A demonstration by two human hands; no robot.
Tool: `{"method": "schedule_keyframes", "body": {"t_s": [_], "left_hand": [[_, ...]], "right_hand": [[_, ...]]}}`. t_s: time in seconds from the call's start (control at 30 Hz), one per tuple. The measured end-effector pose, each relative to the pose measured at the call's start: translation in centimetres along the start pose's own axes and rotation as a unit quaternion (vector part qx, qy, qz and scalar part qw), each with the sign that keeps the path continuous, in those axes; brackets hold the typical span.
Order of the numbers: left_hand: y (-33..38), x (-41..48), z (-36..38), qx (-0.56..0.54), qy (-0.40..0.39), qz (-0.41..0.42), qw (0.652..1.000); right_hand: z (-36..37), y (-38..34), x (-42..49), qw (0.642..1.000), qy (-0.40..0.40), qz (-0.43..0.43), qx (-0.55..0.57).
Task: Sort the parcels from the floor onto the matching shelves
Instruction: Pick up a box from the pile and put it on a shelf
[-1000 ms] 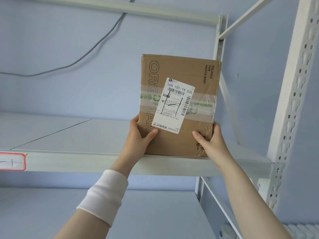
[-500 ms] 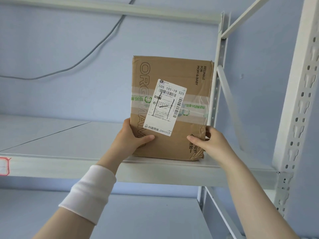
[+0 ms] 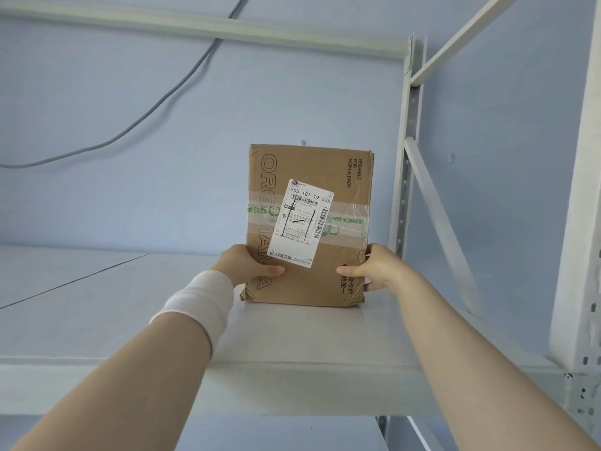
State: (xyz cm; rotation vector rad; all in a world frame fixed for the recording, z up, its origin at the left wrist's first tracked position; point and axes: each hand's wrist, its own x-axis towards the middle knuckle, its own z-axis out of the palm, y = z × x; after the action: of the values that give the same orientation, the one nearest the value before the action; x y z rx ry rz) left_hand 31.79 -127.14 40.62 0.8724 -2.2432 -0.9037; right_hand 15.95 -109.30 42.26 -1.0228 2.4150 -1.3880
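Cardboard parcel (image 3: 309, 229) upright on its short edge, well back on the white metal shelf (image 3: 292, 340), shipping label (image 3: 300, 222) facing the shelf's front, likely for easy reading. Gripped low on both sides: left hand (image 3: 247, 265) and right hand (image 3: 374, 268) curled round the edges, thumbs on the face, probably steadying before letting go.

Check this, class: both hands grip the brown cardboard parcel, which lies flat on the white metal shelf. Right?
No. The head view shows the brown cardboard parcel standing upright on the white metal shelf, gripped by the left hand and right hand.
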Motion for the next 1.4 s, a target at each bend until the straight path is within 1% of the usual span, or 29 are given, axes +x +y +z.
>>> {"method": "schedule_keyframes", "body": {"t_s": [0.17,0.37,0.53,0.63,0.7,0.8,0.93,1.1,1.27,1.4], "left_hand": [[-0.4,2.3,0.7,-0.022,-0.009,-0.007,1.000],[-1.1,3.4,1.4,-0.047,-0.007,-0.004,0.999],[-1.5,3.4,1.7,-0.070,0.004,-0.010,0.997],[-0.2,0.7,1.2,-0.088,0.026,-0.018,0.996],[0.3,-0.8,1.0,-0.069,0.042,-0.020,0.997],[0.9,-3.0,0.4,-0.057,0.066,0.000,0.996],[1.6,-7.1,-0.4,-0.019,0.063,0.022,0.998],[2.2,-11.6,-0.3,0.045,0.066,0.076,0.994],[2.8,-15.8,-0.5,0.135,0.063,0.137,0.979],[3.1,-19.5,-0.9,0.212,0.053,0.190,0.957]], "right_hand": [[0.8,0.5,1.9,0.998,0.017,0.021,0.052],[1.4,0.8,2.5,0.996,0.036,0.017,0.075],[1.4,0.2,1.1,0.998,0.013,0.035,0.043],[1.3,-0.3,-0.8,0.999,0.019,0.040,0.018],[1.2,-0.4,-2.2,0.999,0.036,0.029,-0.008],[1.0,-0.6,-4.6,0.997,0.056,0.001,-0.043],[1.2,-0.4,-8.0,0.995,0.066,-0.022,-0.067],[1.5,-0.5,-12.4,0.988,0.081,-0.068,-0.109],[1.7,-1.0,-17.5,0.972,0.101,-0.103,-0.183],[2.0,-0.9,-21.6,0.961,0.124,-0.096,-0.226]]}}
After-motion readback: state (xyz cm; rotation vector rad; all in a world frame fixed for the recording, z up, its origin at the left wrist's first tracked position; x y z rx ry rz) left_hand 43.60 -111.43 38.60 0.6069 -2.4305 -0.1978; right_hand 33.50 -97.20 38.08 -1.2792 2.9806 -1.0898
